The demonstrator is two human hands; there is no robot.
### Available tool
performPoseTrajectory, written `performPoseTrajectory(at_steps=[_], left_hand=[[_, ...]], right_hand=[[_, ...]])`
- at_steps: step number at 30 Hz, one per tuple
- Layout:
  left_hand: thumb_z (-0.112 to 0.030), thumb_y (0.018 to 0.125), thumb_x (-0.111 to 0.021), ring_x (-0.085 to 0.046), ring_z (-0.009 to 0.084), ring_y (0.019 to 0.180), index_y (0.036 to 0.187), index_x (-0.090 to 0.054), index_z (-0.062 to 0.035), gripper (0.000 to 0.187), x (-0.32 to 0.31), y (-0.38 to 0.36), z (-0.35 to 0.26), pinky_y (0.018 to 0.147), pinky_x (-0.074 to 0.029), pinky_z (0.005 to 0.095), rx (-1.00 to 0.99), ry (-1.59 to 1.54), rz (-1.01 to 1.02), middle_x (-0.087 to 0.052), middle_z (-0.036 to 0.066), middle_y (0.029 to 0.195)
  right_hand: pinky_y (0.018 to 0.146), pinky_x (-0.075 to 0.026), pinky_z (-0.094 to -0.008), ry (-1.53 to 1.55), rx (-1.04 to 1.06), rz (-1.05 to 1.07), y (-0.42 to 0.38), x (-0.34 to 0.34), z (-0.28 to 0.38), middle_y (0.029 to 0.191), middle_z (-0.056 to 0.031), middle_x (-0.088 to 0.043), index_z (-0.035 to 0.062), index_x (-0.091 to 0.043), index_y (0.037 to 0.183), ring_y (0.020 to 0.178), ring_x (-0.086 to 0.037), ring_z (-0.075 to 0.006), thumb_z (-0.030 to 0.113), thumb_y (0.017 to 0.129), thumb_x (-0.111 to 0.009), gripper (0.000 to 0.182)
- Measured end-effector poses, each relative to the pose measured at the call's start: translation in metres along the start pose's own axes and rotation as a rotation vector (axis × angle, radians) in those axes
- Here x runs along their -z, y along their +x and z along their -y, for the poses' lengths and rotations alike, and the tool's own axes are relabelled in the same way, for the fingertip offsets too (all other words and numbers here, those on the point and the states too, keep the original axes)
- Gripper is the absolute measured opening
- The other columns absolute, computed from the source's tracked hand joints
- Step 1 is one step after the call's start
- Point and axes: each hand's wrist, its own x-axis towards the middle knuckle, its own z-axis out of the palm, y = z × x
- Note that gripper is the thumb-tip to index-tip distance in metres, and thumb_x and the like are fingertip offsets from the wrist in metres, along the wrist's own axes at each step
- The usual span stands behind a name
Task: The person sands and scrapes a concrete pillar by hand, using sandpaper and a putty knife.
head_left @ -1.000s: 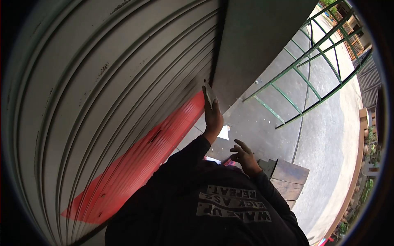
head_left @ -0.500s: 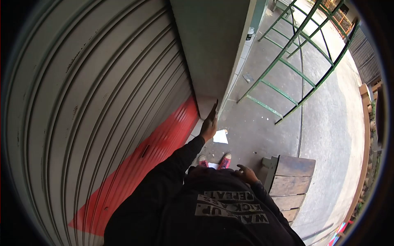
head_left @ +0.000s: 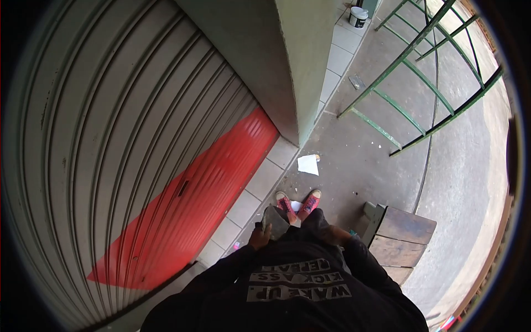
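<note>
Two hands, lower centre: left hand point(head_left: 260, 238) partly curled against one grey piece point(head_left: 275, 222), hold unclear; right hand point(head_left: 333, 235) blurred, grip unclear. One part-red shutter point(head_left: 188, 182) left, two pink shoes point(head_left: 311, 202) ahead, one green ladder point(head_left: 412, 91) upper right.

Grey floor point(head_left: 343, 180), white sheet point(head_left: 308, 164), green ladder point(head_left: 376, 128), wooden bench point(head_left: 401, 247)
</note>
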Motion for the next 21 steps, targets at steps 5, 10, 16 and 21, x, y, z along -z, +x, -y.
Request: performPoseTrajectory(at_steps=[5,10,16,21], left_hand=[[-0.042,0.108,-0.048,-0.070,0.0407,0.084,0.128,-0.057,0.0071,0.054,0.016,-0.041,0.006,0.075,-0.056,0.0480,-0.080,-0.244,0.270,-0.070,0.028,0.097],[-0.035,0.107,-0.050,-0.067,0.0367,0.080,0.129,-0.060,0.0023,0.044,0.007,-0.005,-0.012,0.073,-0.053,0.0447,0.001,-0.264,0.312,-0.066,0.023,0.092],[-0.011,0.102,-0.049,-0.044,0.0495,0.135,0.145,-0.047,0.0046,0.045,0.088,0.160,-0.185,0.109,-0.041,0.0510,-0.789,-0.271,-0.592,-0.042,0.033,0.149],[-0.010,0.099,-0.048,-0.016,0.0555,0.153,0.163,-0.019,0.0015,0.070,0.124,0.254,-0.278,0.124,-0.017,0.0605,-1.313,-0.292,-1.045,-0.014,0.031,0.168]], right_hand=[[0.096,-0.051,-0.0393,0.194,-0.111,0.328,0.011,0.045,0.084,0.110,-0.0173,-0.070,0.0011,-0.068,0.114,0.104,-0.067,-0.0280,0.013,0.095,-0.059,0.024],[0.095,-0.051,-0.0382,0.272,-0.039,0.447,0.055,0.042,0.000,0.117,-0.0168,-0.069,-0.0024,-0.066,0.121,0.110,-0.064,-0.0276,0.010,0.097,-0.064,0.028],[0.090,-0.051,-0.0393,-0.183,0.353,-0.910,0.210,0.188,0.082,0.122,-0.0211,-0.065,-0.0049,-0.060,0.127,0.106,-0.065,-0.0299,0.012,0.093,-0.071,0.040],[0.118,-0.034,-0.0508,-0.370,0.964,-1.335,0.286,0.266,0.116,0.157,-0.0237,-0.041,-0.0028,-0.043,0.151,0.147,-0.040,-0.0357,0.053,0.107,-0.042,0.071]])
